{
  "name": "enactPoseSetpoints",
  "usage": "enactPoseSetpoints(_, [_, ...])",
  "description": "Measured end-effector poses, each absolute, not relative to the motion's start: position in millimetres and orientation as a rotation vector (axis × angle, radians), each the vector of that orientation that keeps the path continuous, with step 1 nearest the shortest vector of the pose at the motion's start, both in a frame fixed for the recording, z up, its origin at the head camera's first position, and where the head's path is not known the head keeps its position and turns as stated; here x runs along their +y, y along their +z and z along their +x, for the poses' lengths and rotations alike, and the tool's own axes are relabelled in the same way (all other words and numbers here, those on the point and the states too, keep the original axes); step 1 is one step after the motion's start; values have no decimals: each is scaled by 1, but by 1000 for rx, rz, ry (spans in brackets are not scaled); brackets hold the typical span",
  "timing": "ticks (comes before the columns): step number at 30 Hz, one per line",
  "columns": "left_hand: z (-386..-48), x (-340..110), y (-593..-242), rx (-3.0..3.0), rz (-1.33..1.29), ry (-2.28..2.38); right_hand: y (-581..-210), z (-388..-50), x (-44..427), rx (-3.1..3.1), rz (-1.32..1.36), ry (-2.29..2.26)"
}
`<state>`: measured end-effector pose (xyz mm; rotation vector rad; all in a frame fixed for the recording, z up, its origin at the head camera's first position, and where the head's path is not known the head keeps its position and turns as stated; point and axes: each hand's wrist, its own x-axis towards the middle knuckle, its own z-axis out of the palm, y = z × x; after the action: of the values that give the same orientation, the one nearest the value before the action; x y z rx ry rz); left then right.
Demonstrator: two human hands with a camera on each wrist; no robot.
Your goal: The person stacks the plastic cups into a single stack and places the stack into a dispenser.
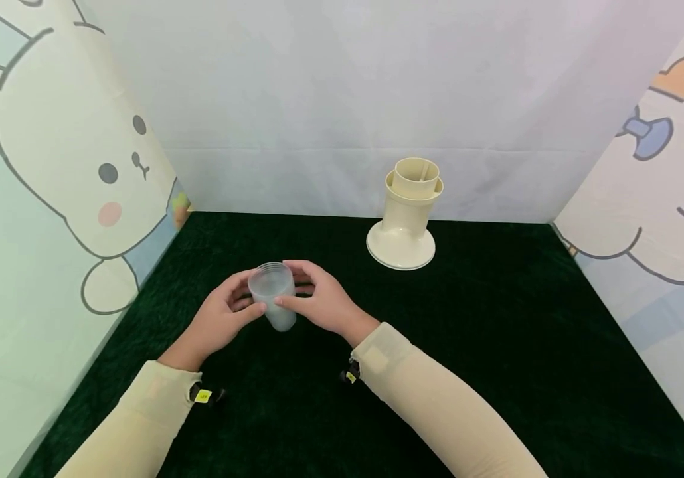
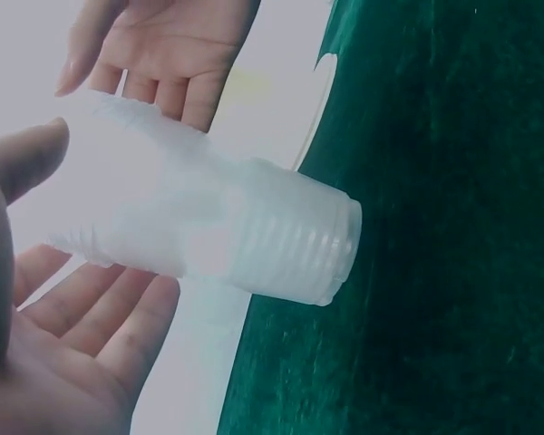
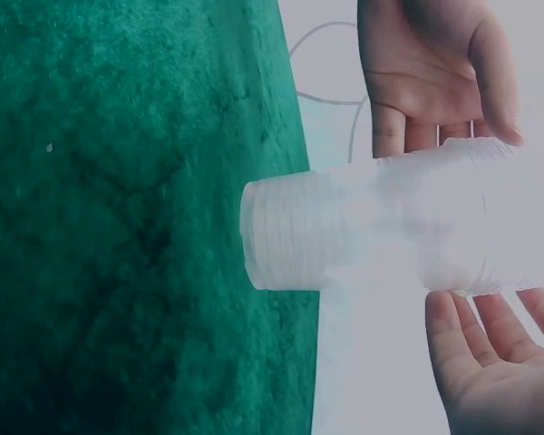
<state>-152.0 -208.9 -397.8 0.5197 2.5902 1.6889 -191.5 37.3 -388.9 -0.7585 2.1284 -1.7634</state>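
A stack of translucent plastic cups [image 1: 280, 311] is held upright, slightly tilted, between both hands over the dark green cloth. My left hand [image 1: 218, 322] grips its left side, thumb in front and fingers round the back. From the right, my right hand [image 1: 325, 300] grips the same stack in a like way, its thumb near the left thumb. In the left wrist view the stacked cups [image 2: 290, 236] show ribbed lower ends and a crinkled upper part. The right wrist view shows the lower end of the cups [image 3: 290, 231] sticking out beyond the fingers.
A cream cylindrical stand [image 1: 404, 226] with a wide round base and a second tube in its top stands toward the back, right of the hands. Green cloth [image 1: 497, 345] covers the table. Pale curtains with cartoon prints [image 1: 109, 212] surround it.
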Motion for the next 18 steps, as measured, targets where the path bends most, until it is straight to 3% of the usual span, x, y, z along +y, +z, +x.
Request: enactPoseSetpoints(18, [-167,-178,-379,2466,514,1708,-368,-204,70,2198,-752,-1704])
